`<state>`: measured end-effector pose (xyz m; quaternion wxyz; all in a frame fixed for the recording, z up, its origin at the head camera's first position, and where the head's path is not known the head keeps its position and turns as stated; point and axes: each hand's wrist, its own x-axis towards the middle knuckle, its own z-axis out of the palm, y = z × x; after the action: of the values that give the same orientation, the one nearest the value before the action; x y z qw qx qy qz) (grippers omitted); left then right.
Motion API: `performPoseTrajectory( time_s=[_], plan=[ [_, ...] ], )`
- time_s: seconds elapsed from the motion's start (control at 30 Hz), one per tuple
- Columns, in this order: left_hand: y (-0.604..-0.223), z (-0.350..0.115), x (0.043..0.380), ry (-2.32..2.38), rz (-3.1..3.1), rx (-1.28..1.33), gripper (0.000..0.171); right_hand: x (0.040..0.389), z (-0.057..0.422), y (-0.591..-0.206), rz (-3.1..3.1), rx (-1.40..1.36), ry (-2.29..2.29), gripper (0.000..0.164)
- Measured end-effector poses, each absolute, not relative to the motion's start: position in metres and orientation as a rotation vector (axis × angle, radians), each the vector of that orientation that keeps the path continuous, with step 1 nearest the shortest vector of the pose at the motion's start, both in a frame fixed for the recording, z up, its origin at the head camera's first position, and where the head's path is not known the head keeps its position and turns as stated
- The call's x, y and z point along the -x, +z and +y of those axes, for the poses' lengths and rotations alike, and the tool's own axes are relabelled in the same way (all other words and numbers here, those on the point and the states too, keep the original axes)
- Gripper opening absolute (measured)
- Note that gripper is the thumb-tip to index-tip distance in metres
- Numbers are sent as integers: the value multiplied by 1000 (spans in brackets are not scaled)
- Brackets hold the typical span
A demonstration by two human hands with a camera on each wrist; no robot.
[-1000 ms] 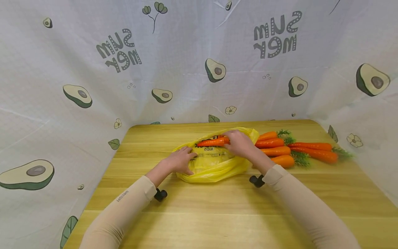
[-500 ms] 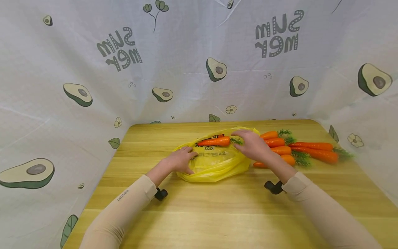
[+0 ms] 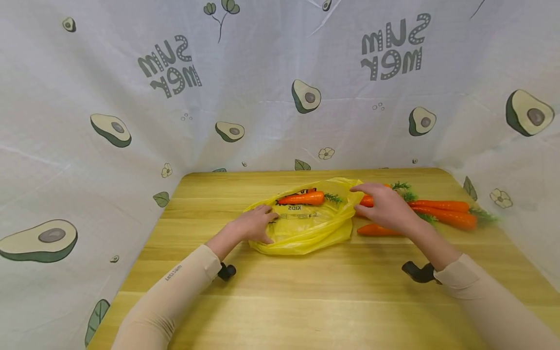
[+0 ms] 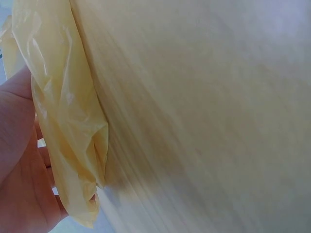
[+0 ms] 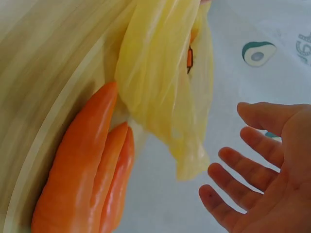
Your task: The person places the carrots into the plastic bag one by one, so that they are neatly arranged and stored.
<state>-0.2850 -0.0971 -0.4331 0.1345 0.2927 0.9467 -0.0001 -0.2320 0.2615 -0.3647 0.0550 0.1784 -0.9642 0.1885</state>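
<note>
A yellow plastic bag (image 3: 302,238) lies on the table with its mouth spread, and one carrot (image 3: 306,198) with a green top rests inside it. My left hand (image 3: 253,225) is at the bag's left end, thumb and fingers spread apart against the plastic. In the left wrist view the bag's yellow film (image 4: 68,111) covers the tips of those fingers. My right hand (image 3: 385,206) is over the bag's right end and the carrots beside it, its fingers extended with nothing held. In the right wrist view an orange carrot (image 5: 77,165) lies below this hand (image 5: 272,170).
More carrots (image 3: 450,216) with green tops lie in a group at the right of the wooden table (image 3: 280,301), partly hidden by the right hand. A white curtain (image 3: 262,73) printed with avocados hangs behind the table and along its sides.
My right hand has let go of the carrot inside the bag and moved right, out over the other carrots. The left hand has stayed at the bag's left end.
</note>
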Motion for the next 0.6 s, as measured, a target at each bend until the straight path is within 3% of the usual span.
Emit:
performPoseTrajectory(
  time_s=[0.6],
  plan=[
    [-432,-97,285,1,2742,-849,85,213,314,-367,-3002,-511,628,56]
  ],
)
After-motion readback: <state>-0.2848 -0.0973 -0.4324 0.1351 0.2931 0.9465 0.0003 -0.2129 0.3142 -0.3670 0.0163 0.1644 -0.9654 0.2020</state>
